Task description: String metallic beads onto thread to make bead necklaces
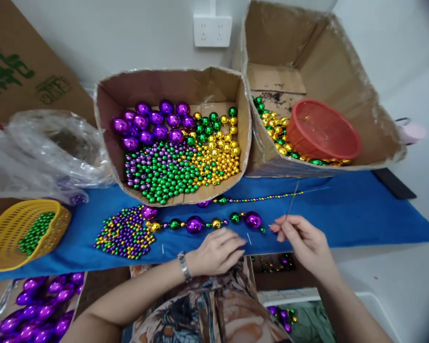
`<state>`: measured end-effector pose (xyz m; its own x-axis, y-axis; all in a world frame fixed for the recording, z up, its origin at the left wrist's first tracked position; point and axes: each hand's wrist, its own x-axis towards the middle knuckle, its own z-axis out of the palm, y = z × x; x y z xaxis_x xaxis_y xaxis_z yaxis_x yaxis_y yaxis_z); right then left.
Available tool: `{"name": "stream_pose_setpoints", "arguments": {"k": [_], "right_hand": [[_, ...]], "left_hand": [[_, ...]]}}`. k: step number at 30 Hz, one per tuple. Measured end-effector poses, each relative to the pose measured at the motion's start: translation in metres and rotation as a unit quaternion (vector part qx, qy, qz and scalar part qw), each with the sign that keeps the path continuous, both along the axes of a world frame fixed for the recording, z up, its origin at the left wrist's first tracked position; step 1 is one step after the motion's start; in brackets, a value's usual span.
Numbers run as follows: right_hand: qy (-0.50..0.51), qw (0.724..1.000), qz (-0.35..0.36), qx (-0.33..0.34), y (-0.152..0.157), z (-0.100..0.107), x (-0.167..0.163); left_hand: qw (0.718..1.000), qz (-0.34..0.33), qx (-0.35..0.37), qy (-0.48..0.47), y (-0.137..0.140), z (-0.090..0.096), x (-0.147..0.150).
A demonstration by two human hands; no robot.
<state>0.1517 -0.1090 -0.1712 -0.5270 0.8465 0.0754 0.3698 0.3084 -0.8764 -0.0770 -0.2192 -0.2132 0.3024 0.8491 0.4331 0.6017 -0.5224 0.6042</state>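
My right hand (pixel 303 240) pinches a thin needle-like wire (pixel 291 200) that points up and away. My left hand (pixel 219 250) hovers or rests at the cloth's near side, fingers loosely stretched with nothing visible in them. Just beyond it runs a row of beads: a gold bead (pixel 216 223), a large purple bead (pixel 195 224) and a green bead (pixel 175 224), with small beads between. Between my hands are another large purple bead (pixel 252 220) and a green bead (pixel 235 217). A finer beaded strand (pixel 264 197) lies behind.
Blue cloth (pixel 364 214) covers the table. Behind stand a cardboard box (pixel 160 78) of sorted beads and a taller box (pixel 329 57) holding a red bowl (pixel 323 128). To the left are a small-bead pile (pixel 125 233), a yellow basket (pixel 7 224) and plastic bags (pixel 57 143).
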Motion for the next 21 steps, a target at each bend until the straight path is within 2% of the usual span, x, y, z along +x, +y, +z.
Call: {"name": "stream_pose_setpoints", "arguments": {"k": [3,7,10,14,17,21], "right_hand": [[0.099,0.991,-0.015,-0.088,-0.007,0.011,-0.012],[0.218,0.967,-0.002,-0.132,-0.016,0.025,-0.02],[0.306,0.943,-0.026,-0.125,-0.012,0.042,-0.015],[0.389,0.913,-0.114,-0.051,0.013,0.056,0.002],[0.398,0.897,-0.193,-0.016,0.039,0.046,0.011],[0.406,0.875,-0.262,-0.036,0.066,0.015,0.016]], "left_hand": [[0.999,0.031,-0.003,-0.016,0.032,-0.009,0.028],[1.0,0.012,-0.003,0.014,0.069,-0.016,0.054],[0.996,0.001,-0.051,0.071,0.082,-0.021,0.058],[0.987,0.019,-0.094,0.13,0.08,-0.029,0.05],[0.984,0.045,-0.099,0.144,0.068,-0.029,0.042],[0.973,0.09,-0.115,0.179,0.053,-0.019,0.032]]}}
